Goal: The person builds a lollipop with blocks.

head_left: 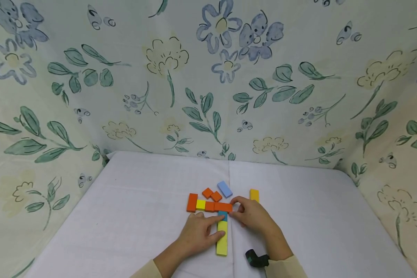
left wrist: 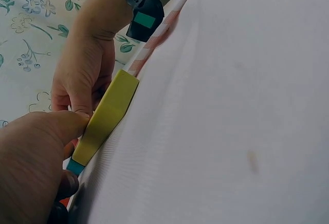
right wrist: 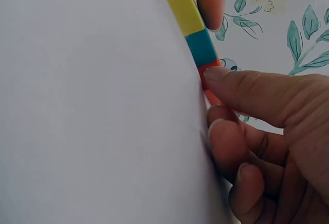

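Observation:
On the white cloth, flat blocks lie joined in a T-like shape. Its row has an upright orange-red block (head_left: 192, 202), a small yellow block (head_left: 200, 205), a small orange-red block (head_left: 210, 206) and a longer orange-red block (head_left: 223, 207). Below that one come a blue block (head_left: 222, 216) and a long yellow block (head_left: 222, 243). My right hand (head_left: 253, 214) pinches the longer orange-red block's right end, its thumb (right wrist: 221, 77) against the near side. With an extended index finger my left hand (head_left: 199, 233) touches the blue block, while its thumb (left wrist: 69, 124) rests on the long yellow block.
Two small orange-red squares (head_left: 207, 193) and a light blue block (head_left: 224, 189) lie beyond the row. A separate yellow block (head_left: 254, 194) is partly behind my right hand. A dark device (head_left: 256, 258) sits at my right wrist. Floral fabric (head_left: 208, 77) rises behind the table.

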A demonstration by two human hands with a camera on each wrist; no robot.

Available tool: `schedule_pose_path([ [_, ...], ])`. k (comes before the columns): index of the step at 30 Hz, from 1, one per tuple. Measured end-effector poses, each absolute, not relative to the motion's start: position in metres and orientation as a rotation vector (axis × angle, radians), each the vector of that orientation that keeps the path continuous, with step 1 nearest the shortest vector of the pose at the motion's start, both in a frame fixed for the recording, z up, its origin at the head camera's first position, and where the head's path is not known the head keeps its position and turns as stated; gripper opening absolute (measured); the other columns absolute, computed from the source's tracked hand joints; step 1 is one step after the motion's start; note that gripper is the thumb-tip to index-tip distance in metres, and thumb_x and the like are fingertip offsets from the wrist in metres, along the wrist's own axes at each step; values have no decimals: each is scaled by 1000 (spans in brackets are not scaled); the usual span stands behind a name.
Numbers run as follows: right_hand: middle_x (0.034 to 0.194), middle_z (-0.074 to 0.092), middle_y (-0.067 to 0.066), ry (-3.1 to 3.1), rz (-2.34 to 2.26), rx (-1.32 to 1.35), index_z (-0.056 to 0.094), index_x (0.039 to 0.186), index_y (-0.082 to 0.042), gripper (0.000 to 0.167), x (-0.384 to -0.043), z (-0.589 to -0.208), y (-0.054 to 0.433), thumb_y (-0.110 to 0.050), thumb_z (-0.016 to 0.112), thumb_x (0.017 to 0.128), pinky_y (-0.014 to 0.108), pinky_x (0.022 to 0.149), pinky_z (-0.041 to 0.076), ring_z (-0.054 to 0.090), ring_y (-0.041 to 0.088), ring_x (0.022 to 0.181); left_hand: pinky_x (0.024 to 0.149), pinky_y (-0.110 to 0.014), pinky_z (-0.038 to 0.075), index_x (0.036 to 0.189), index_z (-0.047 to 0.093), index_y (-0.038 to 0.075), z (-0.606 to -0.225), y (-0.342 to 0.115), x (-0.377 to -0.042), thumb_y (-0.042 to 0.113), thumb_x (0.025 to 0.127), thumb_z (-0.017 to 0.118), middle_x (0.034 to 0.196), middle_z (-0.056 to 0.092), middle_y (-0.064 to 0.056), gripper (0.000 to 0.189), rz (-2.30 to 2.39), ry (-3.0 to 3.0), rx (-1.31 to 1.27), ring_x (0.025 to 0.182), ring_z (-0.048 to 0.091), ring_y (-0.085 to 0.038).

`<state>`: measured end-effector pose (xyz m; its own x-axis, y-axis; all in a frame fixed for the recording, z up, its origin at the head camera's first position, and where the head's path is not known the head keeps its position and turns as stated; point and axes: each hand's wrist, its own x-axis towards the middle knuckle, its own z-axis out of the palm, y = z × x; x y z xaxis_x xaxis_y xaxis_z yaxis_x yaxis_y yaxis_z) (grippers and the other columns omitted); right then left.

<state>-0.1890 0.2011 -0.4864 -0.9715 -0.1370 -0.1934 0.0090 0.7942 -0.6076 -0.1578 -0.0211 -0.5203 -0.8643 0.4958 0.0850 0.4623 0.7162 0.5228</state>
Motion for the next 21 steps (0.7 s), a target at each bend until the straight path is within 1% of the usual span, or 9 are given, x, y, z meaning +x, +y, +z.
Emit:
schedule_pose_path([
  [8,66,57,-3,2768,-904,-114,68,116,-28,28,-188,-485,199,-29,79,90,27,54,38,52,15,54,71,-26,28,135,66,40,-521,-22,-158,59,94,62,58,40,16,46,855,2863,800,65,36,-3],
  [21,67,58,-2,2761,-925,-83,68,115,-29,29,-189,-488,200,-30,80,89,27,54,39,52,15,54,70,-26,28,136,65,40,-520,-22,-157,61,94,61,59,40,16,47,864,2862,817,65,36,-3],
])
